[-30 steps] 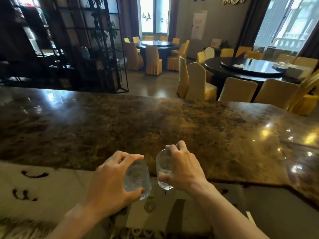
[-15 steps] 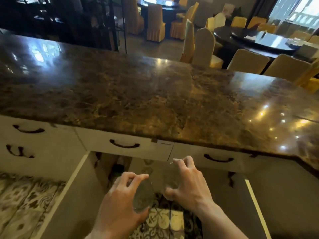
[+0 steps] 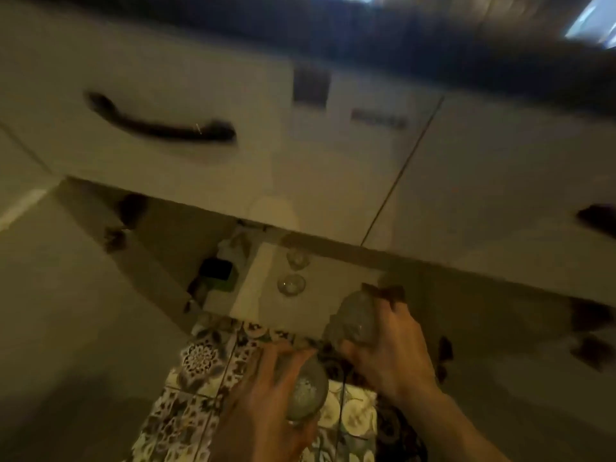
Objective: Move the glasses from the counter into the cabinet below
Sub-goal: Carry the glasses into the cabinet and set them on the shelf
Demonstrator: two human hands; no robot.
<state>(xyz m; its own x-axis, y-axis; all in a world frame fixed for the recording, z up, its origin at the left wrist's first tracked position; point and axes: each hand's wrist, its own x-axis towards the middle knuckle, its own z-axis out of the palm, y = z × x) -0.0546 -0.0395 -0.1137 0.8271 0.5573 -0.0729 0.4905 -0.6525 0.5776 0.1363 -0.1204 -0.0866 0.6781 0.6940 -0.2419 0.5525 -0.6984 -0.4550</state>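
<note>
My left hand [image 3: 263,408] grips a clear textured glass [image 3: 306,391] low over the patterned floor, just in front of the open cabinet. My right hand [image 3: 393,348] holds a second clear glass [image 3: 355,316] a little higher, at the cabinet's front edge. Inside the cabinet, two glasses [image 3: 291,285] stand on the pale shelf [image 3: 333,288], one behind the other. The dark counter edge [image 3: 400,38] runs along the top of the frame. The picture is blurred.
A white drawer front with a black handle [image 3: 156,123] hangs above the opening. Open cabinet doors flank both sides, the left door [image 3: 83,311] large and near. A dark and green object [image 3: 220,275] sits left of the shelf. Patterned tiles [image 3: 200,371] cover the floor.
The view has dropped from the counter top down to the open cabinet. Both hands have carried their glasses down and forward to the cabinet opening.
</note>
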